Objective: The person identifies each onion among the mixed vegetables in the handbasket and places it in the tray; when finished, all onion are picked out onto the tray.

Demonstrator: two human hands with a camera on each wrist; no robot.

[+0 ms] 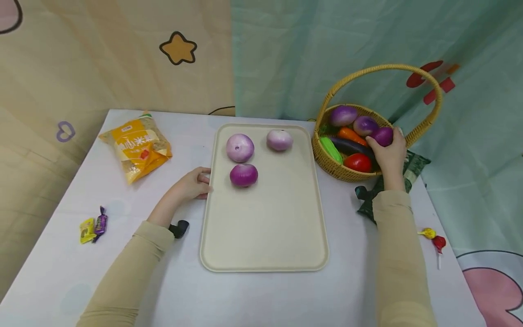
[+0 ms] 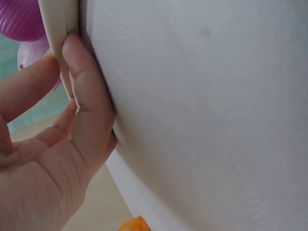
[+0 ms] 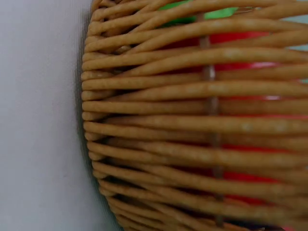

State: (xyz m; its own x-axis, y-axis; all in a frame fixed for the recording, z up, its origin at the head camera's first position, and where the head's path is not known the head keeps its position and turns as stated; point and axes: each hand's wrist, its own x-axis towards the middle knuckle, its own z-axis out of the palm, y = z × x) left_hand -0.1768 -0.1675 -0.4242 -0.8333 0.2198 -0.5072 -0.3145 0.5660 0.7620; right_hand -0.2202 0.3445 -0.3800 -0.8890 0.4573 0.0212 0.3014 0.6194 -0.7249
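On the table's left-middle, my left hand pinches the left rim of a beige tray; the left wrist view shows thumb and fingers on either side of that rim. Three purple onions lie on the tray: a pale one, another pale one and a darker one. Over the right side of a wicker basket, my right hand grips a dark purple onion between thumb and fingers. The right wrist view shows the basket's woven wall, and no part of that hand.
The basket also holds two onions, a carrot, an eggplant, a tomato and a ridged green vegetable. Its tall handle arches above. Around lie a yellow snack bag, a green packet, candies and lollipops.
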